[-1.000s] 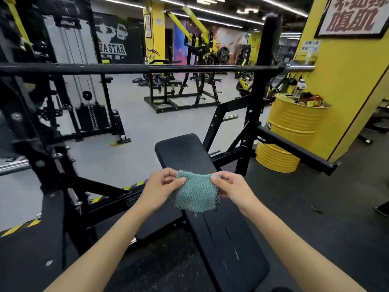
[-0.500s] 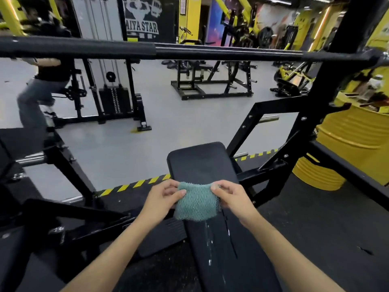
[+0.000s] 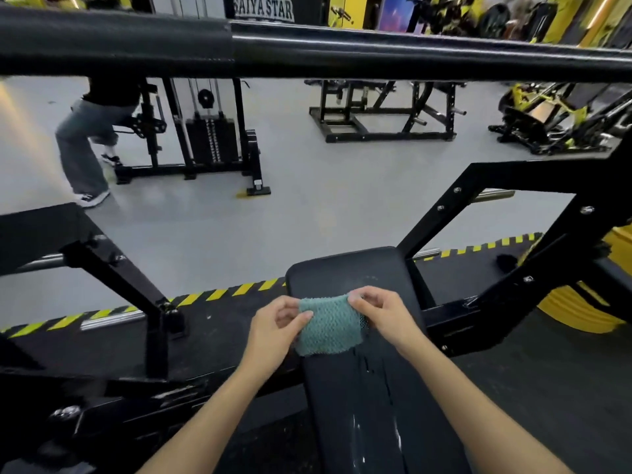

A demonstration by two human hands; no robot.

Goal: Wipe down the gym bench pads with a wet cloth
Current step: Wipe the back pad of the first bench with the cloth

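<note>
A teal knitted cloth [image 3: 328,326] hangs stretched between my two hands above the far half of the black bench pad [image 3: 359,405]. My left hand [image 3: 277,325] pinches its left edge with thumb and fingers. My right hand [image 3: 384,314] pinches its upper right corner. The pad runs from the bottom of the view up to a rounded end just beyond the cloth, and pale wet streaks show on its near part.
A thick black barbell [image 3: 307,49] crosses the top of the view on the black rack frame [image 3: 513,241]. A yellow barrel [image 3: 588,313] stands at the right. A person [image 3: 89,138] stands by a weight-stack machine [image 3: 212,138] at the back left. Yellow-black hazard tape [image 3: 219,294] edges the floor mat.
My view has moved forward and lower, so the barbell now fills the top. Both hands keep holding the cloth, now over the far end of the pad.
</note>
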